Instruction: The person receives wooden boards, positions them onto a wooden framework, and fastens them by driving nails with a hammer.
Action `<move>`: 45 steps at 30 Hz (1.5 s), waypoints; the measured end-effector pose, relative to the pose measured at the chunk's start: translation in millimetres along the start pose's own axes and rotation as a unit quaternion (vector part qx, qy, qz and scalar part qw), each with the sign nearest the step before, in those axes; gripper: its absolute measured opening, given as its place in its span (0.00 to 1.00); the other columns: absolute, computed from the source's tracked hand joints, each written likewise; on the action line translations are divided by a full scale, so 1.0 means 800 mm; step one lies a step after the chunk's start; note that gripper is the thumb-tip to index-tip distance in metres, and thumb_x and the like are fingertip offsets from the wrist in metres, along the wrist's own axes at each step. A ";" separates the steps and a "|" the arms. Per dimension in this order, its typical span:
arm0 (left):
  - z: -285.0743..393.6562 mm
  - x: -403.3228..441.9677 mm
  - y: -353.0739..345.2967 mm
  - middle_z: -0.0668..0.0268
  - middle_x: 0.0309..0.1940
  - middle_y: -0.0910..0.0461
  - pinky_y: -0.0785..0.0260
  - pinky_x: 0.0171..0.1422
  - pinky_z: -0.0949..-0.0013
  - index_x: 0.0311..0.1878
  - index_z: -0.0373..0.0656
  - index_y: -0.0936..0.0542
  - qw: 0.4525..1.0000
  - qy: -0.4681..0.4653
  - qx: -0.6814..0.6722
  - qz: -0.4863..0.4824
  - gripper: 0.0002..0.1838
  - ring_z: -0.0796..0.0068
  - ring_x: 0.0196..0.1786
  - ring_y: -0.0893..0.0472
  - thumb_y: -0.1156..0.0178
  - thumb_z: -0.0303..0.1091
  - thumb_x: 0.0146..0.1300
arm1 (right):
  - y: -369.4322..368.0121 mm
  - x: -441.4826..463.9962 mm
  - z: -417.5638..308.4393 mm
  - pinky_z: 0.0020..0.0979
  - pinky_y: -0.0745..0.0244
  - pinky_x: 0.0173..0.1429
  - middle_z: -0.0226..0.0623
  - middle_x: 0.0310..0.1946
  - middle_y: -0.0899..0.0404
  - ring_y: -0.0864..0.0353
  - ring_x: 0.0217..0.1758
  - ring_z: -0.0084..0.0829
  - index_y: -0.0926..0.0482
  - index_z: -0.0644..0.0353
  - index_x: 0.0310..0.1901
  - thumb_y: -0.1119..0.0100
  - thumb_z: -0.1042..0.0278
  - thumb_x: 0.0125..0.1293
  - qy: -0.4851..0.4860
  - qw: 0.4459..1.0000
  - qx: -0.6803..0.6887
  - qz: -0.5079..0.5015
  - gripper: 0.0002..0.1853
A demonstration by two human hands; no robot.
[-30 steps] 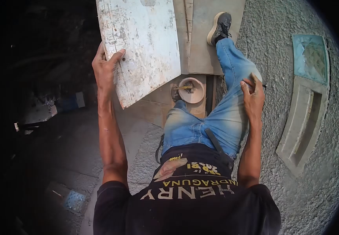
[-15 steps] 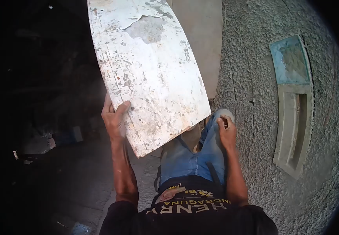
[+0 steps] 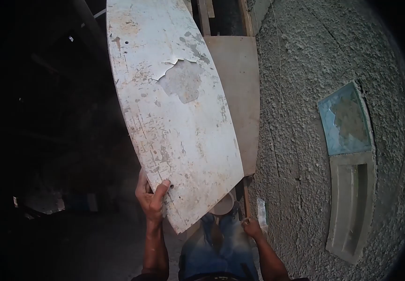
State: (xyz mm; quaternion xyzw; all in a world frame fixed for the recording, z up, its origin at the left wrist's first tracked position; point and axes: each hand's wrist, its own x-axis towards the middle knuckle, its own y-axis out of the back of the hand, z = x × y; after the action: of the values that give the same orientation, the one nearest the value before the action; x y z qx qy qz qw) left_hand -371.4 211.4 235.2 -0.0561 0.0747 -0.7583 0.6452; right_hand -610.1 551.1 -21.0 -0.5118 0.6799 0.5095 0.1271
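A long white board [image 3: 183, 136] with worn, peeling paint reaches from the top of the view down to my lap. My left hand [image 3: 153, 196] grips its lower left edge, with the thumb on the painted face and the fingers behind. Close to my right knee, my right hand [image 3: 250, 225] has its fingers curled in; anything inside them is too small to make out. Partly hidden by the board's lower edge, a round bowl [image 3: 223, 205] shows between the board and my legs.
A brown panel [image 3: 235, 93] lies beyond the white board, with wooden strips [image 3: 204, 18] above it. On the right rises a rough grey wall [image 3: 291, 136] with a blue glass pane [image 3: 346, 122] and a recessed concrete block [image 3: 350, 208]. The left side is dark.
The view has tilted forward, so more of the board's far part shows. My left hand and the board appear lower in view. My right hand also appears lower, its fingers more curled.
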 end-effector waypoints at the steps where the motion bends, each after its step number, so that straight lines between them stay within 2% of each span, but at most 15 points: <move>1: -0.002 0.000 0.001 0.52 0.58 0.22 0.34 0.67 0.67 0.67 0.24 0.32 1.000 -0.005 -0.013 -0.003 0.33 0.67 0.59 0.21 0.39 0.25 0.57 | -0.006 0.007 0.012 0.42 0.23 0.57 0.54 0.43 0.14 0.14 0.50 0.49 0.16 0.64 0.46 0.39 0.60 0.62 0.001 1.000 -0.022 -0.016 0.17; 3: -0.021 0.009 0.010 0.51 0.59 0.21 0.34 0.68 0.67 0.68 0.24 0.33 0.998 -0.047 -0.047 -0.012 0.33 0.66 0.60 0.21 0.40 0.22 0.58 | 0.002 0.024 -0.014 0.40 0.23 0.59 0.53 0.45 0.14 0.14 0.52 0.48 0.15 0.65 0.48 0.41 0.61 0.64 0.018 0.999 -0.040 -0.002 0.17; 9: -0.049 0.009 0.037 0.59 0.44 0.15 0.24 0.47 0.73 0.56 0.30 0.23 0.985 -0.128 -0.086 -0.079 0.20 0.75 0.41 0.16 0.35 0.22 0.60 | -0.020 0.062 -0.019 0.39 0.22 0.49 0.50 0.38 0.14 0.13 0.42 0.41 0.16 0.67 0.43 0.41 0.65 0.65 0.165 0.986 0.004 0.031 0.13; 13: -0.226 0.071 0.042 0.59 0.45 0.14 0.23 0.47 0.72 0.56 0.31 0.23 0.984 -0.116 -0.130 -0.036 0.19 0.76 0.42 0.15 0.35 0.22 0.61 | -0.052 0.223 0.000 0.39 0.21 0.48 0.48 0.36 0.14 0.13 0.39 0.39 0.16 0.66 0.44 0.39 0.67 0.64 0.173 0.983 -0.044 0.035 0.13; 15: -0.273 0.066 0.037 0.59 0.45 0.14 0.22 0.47 0.72 0.56 0.31 0.22 0.980 -0.126 -0.151 -0.033 0.18 0.76 0.41 0.15 0.34 0.22 0.62 | -0.102 0.254 0.024 0.37 0.19 0.42 0.48 0.35 0.13 0.13 0.34 0.37 0.17 0.68 0.45 0.38 0.66 0.65 0.184 0.978 -0.077 -0.062 0.13; 19: -0.303 0.061 0.041 0.58 0.45 0.14 0.22 0.46 0.74 0.56 0.31 0.22 0.979 -0.117 -0.167 -0.013 0.18 0.77 0.41 0.15 0.34 0.23 0.63 | -0.228 0.305 -0.025 0.31 0.16 0.30 0.46 0.37 0.14 0.12 0.32 0.37 0.19 0.71 0.45 0.41 0.60 0.71 -0.094 0.955 0.223 -0.172 0.18; 21: -0.298 0.050 0.042 0.57 0.46 0.15 0.23 0.48 0.74 0.57 0.30 0.23 0.980 -0.106 -0.167 -0.005 0.18 0.78 0.42 0.16 0.36 0.23 0.64 | -0.321 0.336 -0.009 0.33 0.14 0.32 0.47 0.39 0.16 0.12 0.33 0.39 0.24 0.71 0.56 0.39 0.53 0.70 -0.177 0.933 0.242 -0.199 0.26; 23: -0.287 0.040 0.042 0.57 0.49 0.16 0.25 0.51 0.74 0.60 0.28 0.25 0.986 -0.107 -0.130 0.008 0.20 0.78 0.46 0.16 0.37 0.24 0.66 | -0.387 0.334 -0.020 0.41 0.19 0.30 0.46 0.43 0.18 0.14 0.33 0.41 0.27 0.59 0.63 0.35 0.45 0.66 -0.205 0.915 0.320 -0.137 0.31; 24: -0.292 0.048 0.041 0.57 0.49 0.16 0.25 0.51 0.74 0.61 0.28 0.25 0.986 -0.104 -0.133 -0.006 0.21 0.78 0.46 0.16 0.38 0.24 0.67 | -0.408 0.375 -0.020 0.44 0.21 0.30 0.45 0.42 0.20 0.16 0.32 0.41 0.29 0.56 0.65 0.36 0.40 0.65 -0.219 0.937 0.245 -0.116 0.35; 27: -0.276 0.036 0.045 0.57 0.50 0.16 0.25 0.56 0.73 0.63 0.28 0.26 0.988 -0.089 -0.125 -0.006 0.21 0.78 0.48 0.17 0.39 0.24 0.68 | -0.480 0.405 0.010 0.38 0.29 0.24 0.42 0.35 0.23 0.23 0.24 0.36 0.29 0.59 0.62 0.39 0.36 0.66 -0.212 0.945 0.239 -0.078 0.36; 29: -0.274 0.030 0.052 0.57 0.51 0.16 0.26 0.57 0.73 0.63 0.28 0.26 0.991 -0.092 -0.095 -0.012 0.22 0.78 0.50 0.17 0.39 0.24 0.68 | -0.522 0.439 0.060 0.38 0.29 0.24 0.42 0.34 0.22 0.24 0.25 0.35 0.28 0.67 0.59 0.39 0.40 0.67 -0.141 0.907 0.352 -0.184 0.35; 35: -0.240 0.021 0.053 0.58 0.47 0.14 0.24 0.50 0.75 0.61 0.28 0.24 0.990 -0.053 -0.122 -0.049 0.19 0.79 0.44 0.16 0.39 0.25 0.69 | -0.447 0.438 0.058 0.42 0.25 0.30 0.47 0.32 0.20 0.19 0.28 0.39 0.22 0.64 0.50 0.36 0.49 0.62 -0.148 0.961 0.192 -0.133 0.25; 40: -0.193 0.003 0.043 0.60 0.45 0.14 0.24 0.46 0.76 0.59 0.29 0.23 0.991 -0.010 -0.129 -0.029 0.18 0.81 0.41 0.16 0.38 0.26 0.69 | -0.368 0.392 0.104 0.45 0.22 0.34 0.51 0.30 0.17 0.16 0.31 0.42 0.17 0.62 0.42 0.34 0.57 0.59 -0.125 0.959 0.203 -0.150 0.17; 43: -0.148 -0.010 0.034 0.61 0.43 0.14 0.25 0.45 0.77 0.57 0.29 0.20 0.991 0.007 -0.133 -0.014 0.16 0.83 0.40 0.17 0.38 0.29 0.70 | -0.243 0.243 0.024 0.28 0.43 0.18 0.29 0.17 0.39 0.39 0.16 0.24 0.29 0.54 0.32 0.44 0.55 0.68 -0.245 0.879 0.370 -0.173 0.13; 45: -0.115 -0.015 0.028 0.63 0.41 0.14 0.26 0.41 0.77 0.54 0.30 0.18 0.994 0.015 -0.111 -0.003 0.15 0.84 0.37 0.19 0.39 0.32 0.72 | -0.182 0.151 0.007 0.24 0.46 0.17 0.22 0.18 0.39 0.44 0.14 0.19 0.31 0.52 0.34 0.51 0.53 0.76 -0.173 0.842 0.470 -0.201 0.15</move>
State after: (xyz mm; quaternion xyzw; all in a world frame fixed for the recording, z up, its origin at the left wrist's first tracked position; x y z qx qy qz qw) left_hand -364.5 223.7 140.7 -0.1158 0.1682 -0.7481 0.6314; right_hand -545.9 493.5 -189.4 -0.4202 0.6870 0.1726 0.5672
